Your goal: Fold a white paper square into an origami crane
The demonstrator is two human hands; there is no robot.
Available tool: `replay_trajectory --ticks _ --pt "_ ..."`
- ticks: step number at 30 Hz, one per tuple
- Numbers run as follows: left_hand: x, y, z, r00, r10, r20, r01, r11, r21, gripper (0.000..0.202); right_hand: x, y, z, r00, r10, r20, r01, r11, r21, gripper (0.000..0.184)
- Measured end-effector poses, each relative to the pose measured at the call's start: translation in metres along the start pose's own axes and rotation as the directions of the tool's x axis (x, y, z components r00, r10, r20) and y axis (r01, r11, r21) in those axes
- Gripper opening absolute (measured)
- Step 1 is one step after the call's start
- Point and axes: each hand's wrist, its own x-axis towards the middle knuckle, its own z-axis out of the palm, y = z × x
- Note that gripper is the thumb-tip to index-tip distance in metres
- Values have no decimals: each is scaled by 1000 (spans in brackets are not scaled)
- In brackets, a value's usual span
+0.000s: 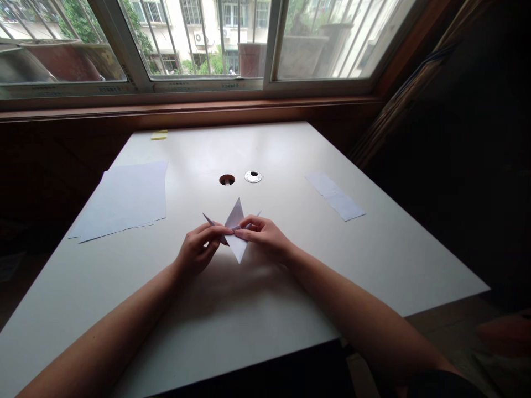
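Observation:
A folded white paper figure [237, 224] with pointed flaps is held just above the white table [257, 309], near its middle. My left hand [199, 249] pinches its left side, fingers closed on the paper. My right hand [263, 236] pinches the right side, thumb and fingers pressed on a fold. One point sticks up, one hangs down between my hands, and thin tips jut out to either side.
A stack of white sheets [124, 199] lies on the left. A paper strip [335, 195] lies on the right. A cable hole [227, 179] and its round cap [253, 177] sit behind the figure. A yellow sticky pad [159, 135] is at the far edge below the window.

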Motion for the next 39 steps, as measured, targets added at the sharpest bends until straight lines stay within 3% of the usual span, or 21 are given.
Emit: replay_trajectory --ticks 7,15,18,22,24,32,36,39 --pt "1 -2 0 975 -220 19 220 962 -162 21 1 0 1 987 -145 -69 128 972 -198 30" --pt "0 -9 8 945 -328 4 317 910 -267 23 3 6 2 919 -389 -55 354 881 -314 22" --pt "-1 -13 10 950 -313 5 304 919 -252 28 3 9 2 929 -361 -82 326 903 -279 32" --pt "-2 -16 10 961 -275 -32 261 938 -226 37 5 11 1 955 -282 -87 275 957 -87 75" --pt "-3 -17 10 963 -264 -53 246 943 -224 39 7 11 0 964 -256 -73 256 967 -10 85" --pt "-4 -18 11 972 -226 -66 211 962 -173 32 8 6 0 970 -203 -135 206 979 6 59" --pt "-3 -17 10 987 -162 18 163 982 -92 28 7 7 0 964 -208 -167 211 977 4 56" --pt "-4 -19 11 991 -134 4 134 990 -51 33 6 8 2 957 -244 -156 246 969 -9 57"
